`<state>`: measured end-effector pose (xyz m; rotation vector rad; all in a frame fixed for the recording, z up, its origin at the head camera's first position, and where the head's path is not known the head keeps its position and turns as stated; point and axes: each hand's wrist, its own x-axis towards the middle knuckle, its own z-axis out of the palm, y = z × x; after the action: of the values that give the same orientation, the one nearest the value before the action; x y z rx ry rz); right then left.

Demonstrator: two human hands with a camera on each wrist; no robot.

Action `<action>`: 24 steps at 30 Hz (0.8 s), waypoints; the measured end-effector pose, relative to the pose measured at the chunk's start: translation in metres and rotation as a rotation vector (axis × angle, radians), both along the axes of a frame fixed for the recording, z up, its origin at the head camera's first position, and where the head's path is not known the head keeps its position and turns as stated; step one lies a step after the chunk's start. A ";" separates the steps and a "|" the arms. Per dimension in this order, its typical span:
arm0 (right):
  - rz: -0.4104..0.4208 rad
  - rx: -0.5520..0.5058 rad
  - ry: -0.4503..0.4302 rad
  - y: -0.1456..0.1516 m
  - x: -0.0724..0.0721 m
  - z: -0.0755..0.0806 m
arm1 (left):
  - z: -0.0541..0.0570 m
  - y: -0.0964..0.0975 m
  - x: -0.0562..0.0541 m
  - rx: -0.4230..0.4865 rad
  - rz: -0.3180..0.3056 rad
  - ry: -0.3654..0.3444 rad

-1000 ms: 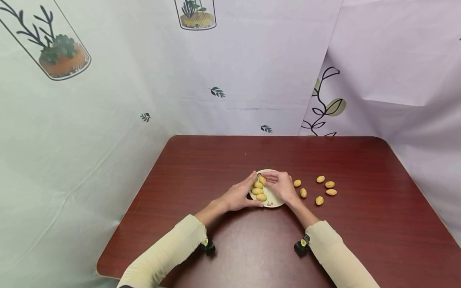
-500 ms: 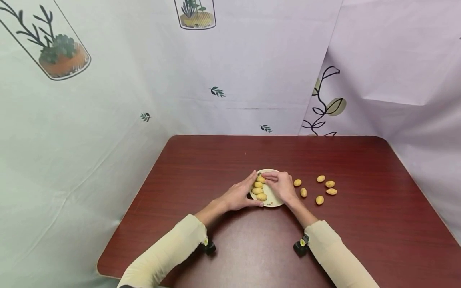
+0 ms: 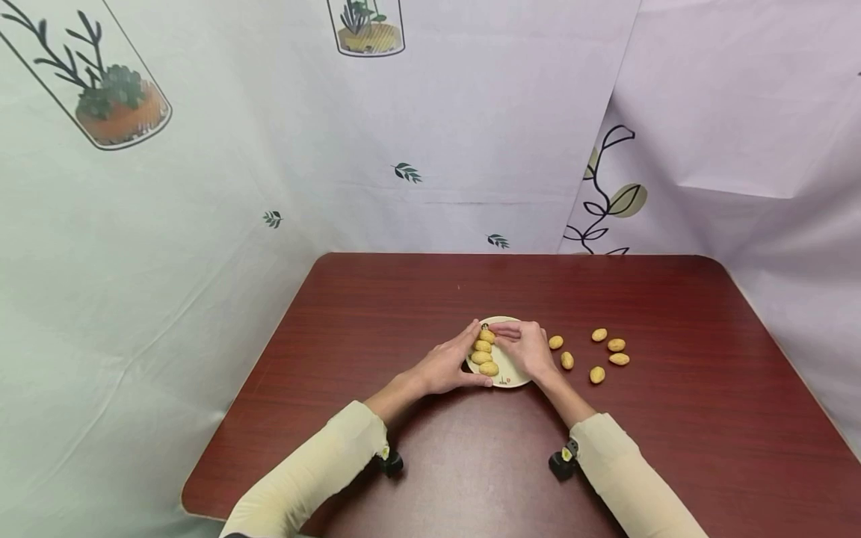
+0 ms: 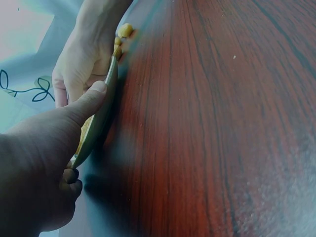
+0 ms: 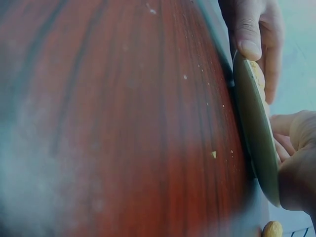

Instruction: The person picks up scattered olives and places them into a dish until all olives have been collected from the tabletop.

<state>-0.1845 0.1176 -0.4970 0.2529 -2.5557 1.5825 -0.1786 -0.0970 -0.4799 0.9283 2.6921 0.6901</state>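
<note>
1. Head: Your left hand (image 3: 444, 366) grips the plate (image 3: 513, 372), fingers stretched along its left side, thumb apart on its near rim. A row of four yellow oval pieces (image 3: 482, 346) lies on the plate's left half. Your right hand (image 3: 528, 350) reaches over the plate's right side, fingertips close together at the farthest piece (image 3: 487, 336); I cannot tell whether they pinch it. Six loose pieces (image 3: 616, 344) lie on the table (image 3: 430, 463), right of the plate.
2. Left wrist: Your left thumb (image 4: 89, 102) presses the plate's rim.
3. Right wrist: The plate shows edge-on, your right wrist just beside its rim.
</note>
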 end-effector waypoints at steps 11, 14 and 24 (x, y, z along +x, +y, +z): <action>0.057 -0.177 -0.019 0.003 0.001 0.003 | -0.001 0.001 0.000 -0.003 0.005 -0.003; 0.072 -0.230 -0.013 0.005 0.002 0.004 | -0.001 0.001 -0.001 -0.004 0.005 0.001; 0.060 -0.322 0.053 0.020 0.008 0.015 | -0.002 0.001 -0.002 0.005 -0.002 0.008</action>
<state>-0.1764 0.1375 -0.4816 0.3335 -2.2284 1.9475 -0.1802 -0.0955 -0.4817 0.9365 2.6979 0.6942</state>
